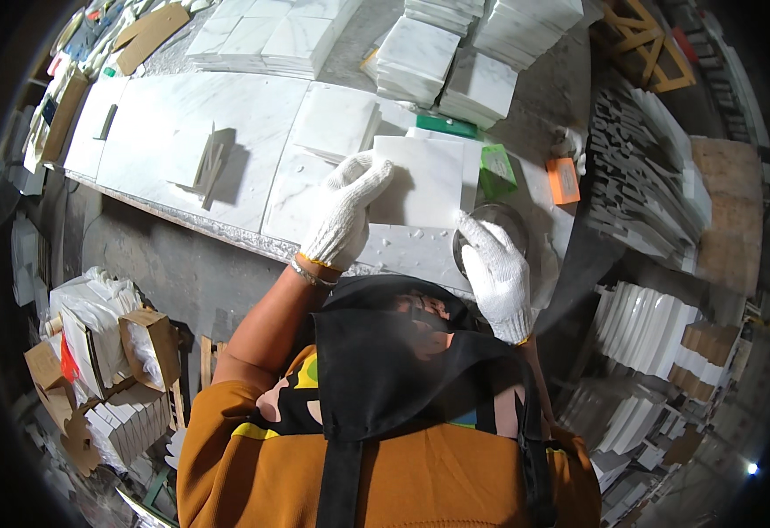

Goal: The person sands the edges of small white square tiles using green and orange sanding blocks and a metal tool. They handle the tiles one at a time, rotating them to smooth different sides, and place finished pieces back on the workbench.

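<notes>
A square white marble tile (pixel 420 185) is raised a little over the near part of the stone-topped bench. My left hand (pixel 345 211), in a white knit glove, grips its left edge with thumb and fingers. At the tile's lower right corner are the fingertips of my right hand (pixel 495 273), also gloved, closed on that corner. Below and behind the right hand is a round, dark-rimmed dish (pixel 519 225), partly covered by it. A bright green block (pixel 496 172) lies just right of the tile. Behind the tile is a short stack of similar tiles (pixel 335 121).
A dark green block (pixel 446 126) and an orange block (pixel 564 181) lie on the bench (pixel 200 110). Taller tile stacks (pixel 416 57) stand farther back. Small pieces (pixel 204 163) stand upright at left. Stacked slabs (pixel 644 167) fill the right side; cartons (pixel 150 348) sit lower left.
</notes>
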`<state>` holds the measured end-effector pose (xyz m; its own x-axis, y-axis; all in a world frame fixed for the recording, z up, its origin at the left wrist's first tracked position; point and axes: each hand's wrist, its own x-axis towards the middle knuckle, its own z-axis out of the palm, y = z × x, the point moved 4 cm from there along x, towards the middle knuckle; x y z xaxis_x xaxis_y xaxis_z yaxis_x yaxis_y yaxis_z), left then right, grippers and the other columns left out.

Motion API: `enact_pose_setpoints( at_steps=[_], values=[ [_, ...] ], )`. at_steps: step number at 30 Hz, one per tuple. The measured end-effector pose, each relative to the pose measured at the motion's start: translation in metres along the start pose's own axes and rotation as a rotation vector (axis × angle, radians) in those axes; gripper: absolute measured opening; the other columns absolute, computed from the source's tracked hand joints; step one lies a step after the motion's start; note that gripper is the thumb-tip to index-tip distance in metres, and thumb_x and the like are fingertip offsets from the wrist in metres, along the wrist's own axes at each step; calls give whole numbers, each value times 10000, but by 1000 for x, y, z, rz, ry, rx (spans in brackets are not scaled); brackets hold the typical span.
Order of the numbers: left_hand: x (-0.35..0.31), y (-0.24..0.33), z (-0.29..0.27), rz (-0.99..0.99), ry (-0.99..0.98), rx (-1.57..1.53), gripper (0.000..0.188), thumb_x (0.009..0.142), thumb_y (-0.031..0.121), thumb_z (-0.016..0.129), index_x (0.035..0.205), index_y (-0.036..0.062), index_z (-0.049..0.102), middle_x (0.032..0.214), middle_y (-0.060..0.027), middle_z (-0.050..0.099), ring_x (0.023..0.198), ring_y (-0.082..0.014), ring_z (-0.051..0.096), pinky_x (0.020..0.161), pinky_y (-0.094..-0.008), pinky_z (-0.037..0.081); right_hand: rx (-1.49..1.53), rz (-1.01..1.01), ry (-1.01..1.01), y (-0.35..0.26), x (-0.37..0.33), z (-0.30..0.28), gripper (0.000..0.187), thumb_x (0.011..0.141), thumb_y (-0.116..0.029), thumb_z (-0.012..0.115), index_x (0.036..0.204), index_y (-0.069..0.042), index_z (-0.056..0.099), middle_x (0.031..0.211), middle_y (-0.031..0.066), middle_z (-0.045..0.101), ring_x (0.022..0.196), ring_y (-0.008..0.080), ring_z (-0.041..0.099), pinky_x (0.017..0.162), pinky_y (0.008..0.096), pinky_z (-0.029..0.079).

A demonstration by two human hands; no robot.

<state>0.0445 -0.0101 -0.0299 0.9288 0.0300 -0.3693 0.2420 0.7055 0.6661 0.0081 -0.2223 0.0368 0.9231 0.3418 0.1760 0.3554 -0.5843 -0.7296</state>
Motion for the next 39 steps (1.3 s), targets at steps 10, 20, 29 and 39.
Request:
enact_pose_setpoints(
  at_steps=[10, 20, 29, 39],
  values=[
    [-2, 0, 0, 5, -23, -10, 263, 943, 91, 641, 1183, -13, 621, 1048, -65, 683, 967, -139, 627, 876, -259, 487, 324, 280, 76, 18, -20, 0, 274, 912, -23, 605, 1176, -21, 679, 1062, 100, 687, 910, 179, 670, 805, 286, 522],
    [-3, -3, 13, -58, -72, 117, 262, 927, 148, 674, 1131, 4, 595, 1010, -69, 666, 901, -121, 639, 768, -270, 520, 418, 528, 243, 30, -10, -22, 346, 972, -117, 612, 1305, -22, 597, 1117, 99, 679, 962, 123, 638, 812, 244, 520],
    [19, -13, 32, -30, -108, 417, 456, 902, 172, 702, 1272, -44, 545, 1004, -84, 680, 817, -155, 661, 671, -270, 550, -377, 202, 241, 97, 22, -32, 531, 855, -223, 723, 1335, -82, 545, 1276, 155, 605, 1159, 343, 578, 984, 435, 468],
    [11, 19, 41, 271, -106, 1334, 622, 815, 250, 786, 1323, -9, 539, 927, -137, 679, 790, -199, 656, 724, -321, 529, -323, 667, 90, 184, 64, 12, 530, 995, -516, 432, 1328, -122, 555, 1342, 200, 560, 1228, 384, 530, 1049, 443, 423]
  ],
)
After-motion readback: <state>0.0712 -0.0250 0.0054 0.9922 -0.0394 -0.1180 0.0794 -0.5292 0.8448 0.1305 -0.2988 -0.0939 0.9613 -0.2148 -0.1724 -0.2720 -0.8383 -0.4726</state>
